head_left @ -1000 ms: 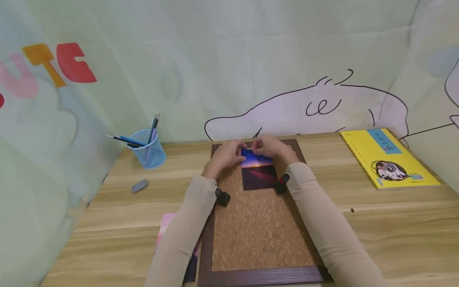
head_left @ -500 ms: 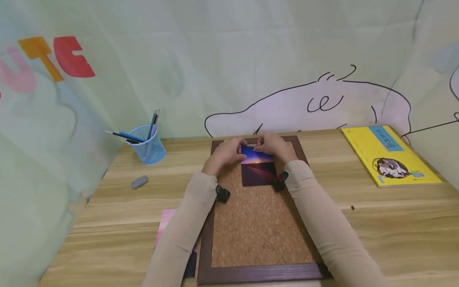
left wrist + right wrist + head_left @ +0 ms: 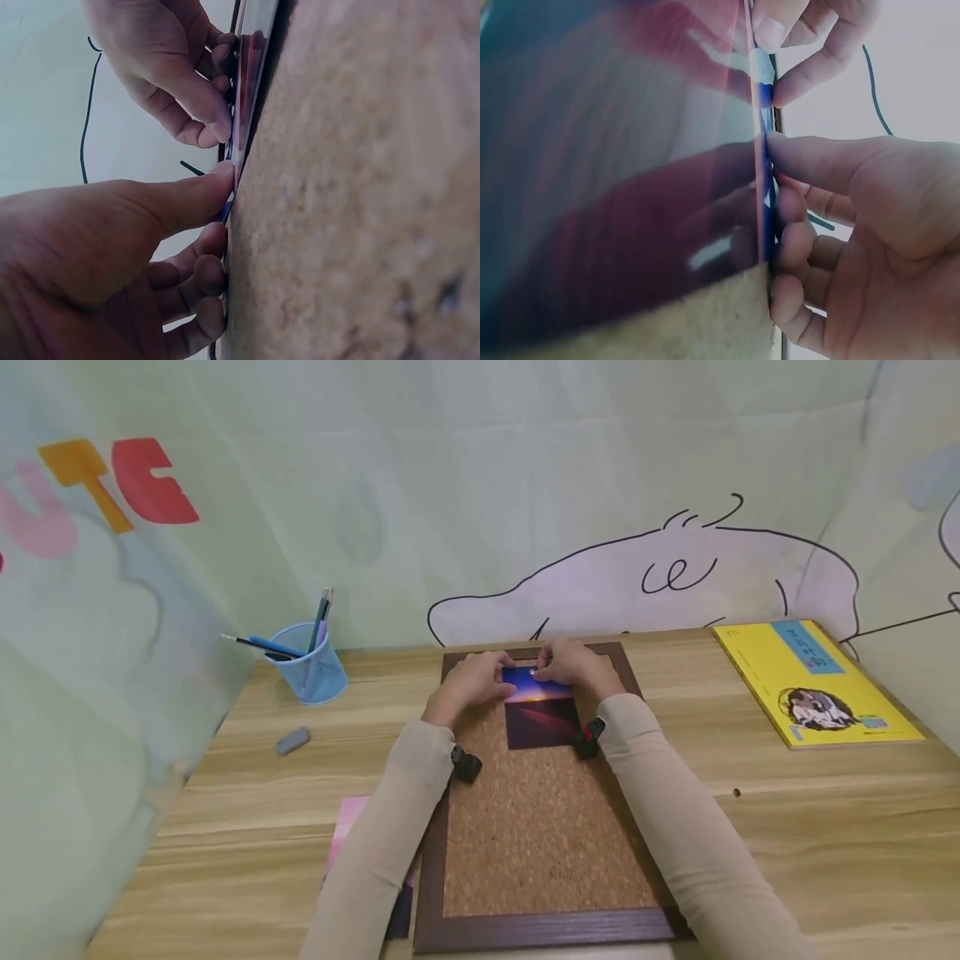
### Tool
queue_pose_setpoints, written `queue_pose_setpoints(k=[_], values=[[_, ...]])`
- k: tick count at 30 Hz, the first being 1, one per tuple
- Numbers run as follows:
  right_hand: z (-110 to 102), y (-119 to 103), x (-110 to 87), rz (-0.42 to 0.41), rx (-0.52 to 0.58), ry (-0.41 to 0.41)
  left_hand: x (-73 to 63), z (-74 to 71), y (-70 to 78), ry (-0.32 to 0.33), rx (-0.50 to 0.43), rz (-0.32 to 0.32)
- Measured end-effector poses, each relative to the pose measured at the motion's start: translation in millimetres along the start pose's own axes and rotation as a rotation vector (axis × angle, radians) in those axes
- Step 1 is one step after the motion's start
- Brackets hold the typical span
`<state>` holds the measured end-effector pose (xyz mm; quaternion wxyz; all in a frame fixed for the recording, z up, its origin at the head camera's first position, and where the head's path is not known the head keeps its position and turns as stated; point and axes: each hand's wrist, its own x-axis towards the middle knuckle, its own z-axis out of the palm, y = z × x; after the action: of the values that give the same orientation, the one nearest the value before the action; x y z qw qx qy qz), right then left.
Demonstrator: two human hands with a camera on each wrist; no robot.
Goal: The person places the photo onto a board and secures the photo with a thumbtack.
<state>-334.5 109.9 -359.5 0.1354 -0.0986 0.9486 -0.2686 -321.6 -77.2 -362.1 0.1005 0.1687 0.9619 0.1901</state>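
Note:
A photo print (image 3: 542,722), blue sky over a dark lower half, lies at the top of a cork board (image 3: 551,835) with a dark brown frame. My left hand (image 3: 474,687) holds the photo's upper left edge, its thumb on the print. At the top edge my right hand (image 3: 572,667) pinches, thumb against finger, around a small shiny pin (image 3: 533,672); most of it is hidden by the fingers. In the left wrist view, the right hand (image 3: 169,75) faces the left hand (image 3: 127,247) across the photo's edge. The right wrist view shows the photo (image 3: 615,172) close up, with reflections.
A blue pen cup (image 3: 311,668) with pencils and a grey eraser (image 3: 292,741) stand to the left. Another photo with pink (image 3: 347,827) lies partly under the left sleeve. On the right is a yellow book (image 3: 817,685). A patterned cloth (image 3: 480,485) hangs behind the table.
Both hands stay at the photo's top edge. A small shiny spot now shows at the right fingertips, and the photo's top lies flatter. The view has tilted slightly.

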Motion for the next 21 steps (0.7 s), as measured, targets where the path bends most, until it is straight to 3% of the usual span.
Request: queue_pose_setpoints(k=[8,21], values=[[-6.4,2.3,-0.3,-0.077,0.053,-0.113,0.6,0.2,-0.6,-0.009,0.005,-0.013],[-16.0,8.5,-8.2,-0.102,0.088,-0.270,-2.5,-3.3,-3.2,-0.019,0.009,0.002]])
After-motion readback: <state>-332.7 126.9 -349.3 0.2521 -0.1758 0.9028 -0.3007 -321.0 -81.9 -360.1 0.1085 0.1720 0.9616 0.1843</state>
